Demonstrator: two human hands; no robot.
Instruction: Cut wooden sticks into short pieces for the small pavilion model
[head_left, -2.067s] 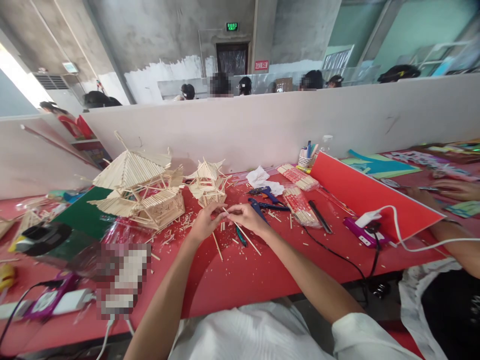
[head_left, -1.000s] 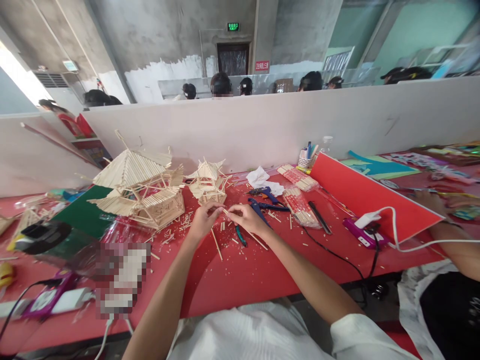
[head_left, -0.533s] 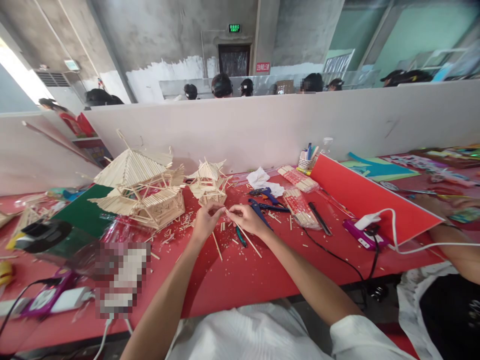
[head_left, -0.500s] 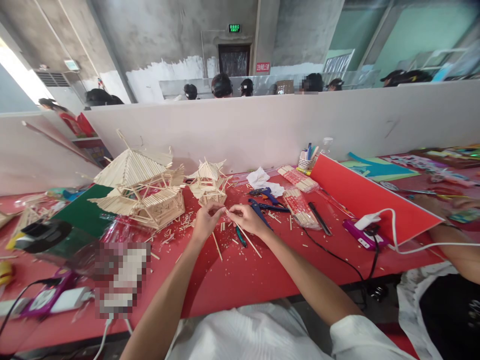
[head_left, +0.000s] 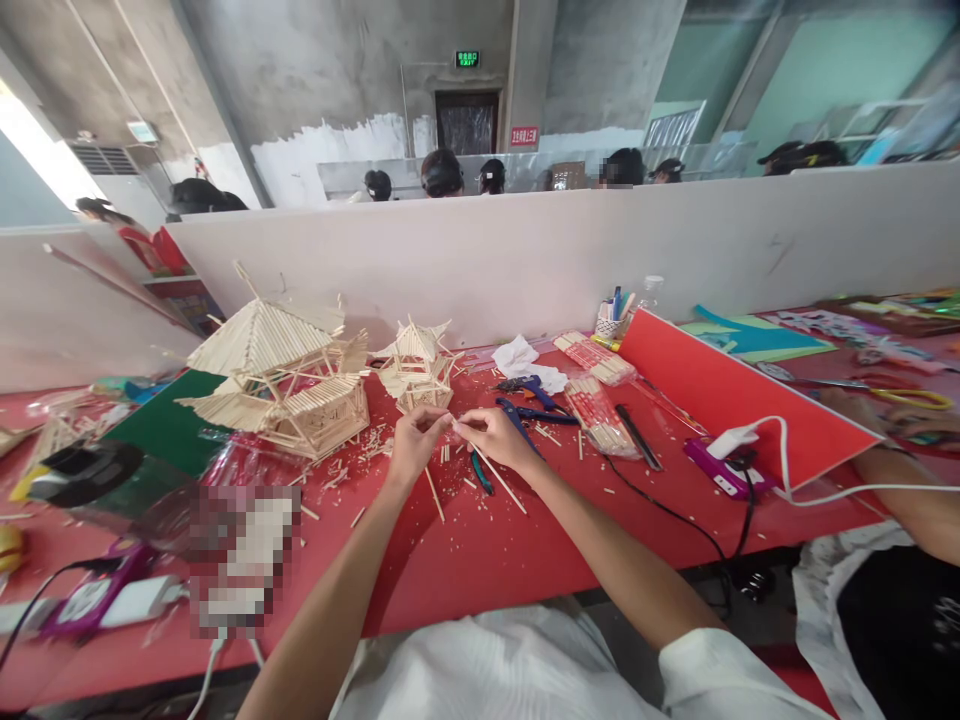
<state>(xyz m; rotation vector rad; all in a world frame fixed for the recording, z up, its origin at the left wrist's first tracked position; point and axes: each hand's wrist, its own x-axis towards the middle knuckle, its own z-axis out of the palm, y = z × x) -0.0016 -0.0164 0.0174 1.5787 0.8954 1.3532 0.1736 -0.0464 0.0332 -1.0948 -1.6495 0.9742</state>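
Note:
My left hand [head_left: 415, 446] and my right hand [head_left: 498, 438] meet fingertip to fingertip over the red table, both closed in a pinch. From my right hand's fingers a thin wooden stick [head_left: 504, 484] slants down to the right. What my left fingertips pinch is too small to make out. Another wooden stick [head_left: 436, 497] shows just below my left hand; whether it is held or lies on the table I cannot tell. Behind my hands stands a small stick pavilion [head_left: 417, 366], with a larger stick pavilion [head_left: 277, 370] to its left. Green-handled pliers [head_left: 481, 472] lie below my right hand.
Blue-handled cutters [head_left: 536, 412], white tissue [head_left: 521, 355] and packs of sticks [head_left: 602, 415] lie right of my hands. A red board [head_left: 735, 395] leans farther right, beside a co-worker's arm [head_left: 911, 495]. A bottle [head_left: 112, 490] and a charging cable [head_left: 206, 675] are at left.
The lower end of the stick in my right hand has swung slightly right. At the far right, yellow scissor handles now show more clearly by the co-worker's hand. My hands stay nearly in place.

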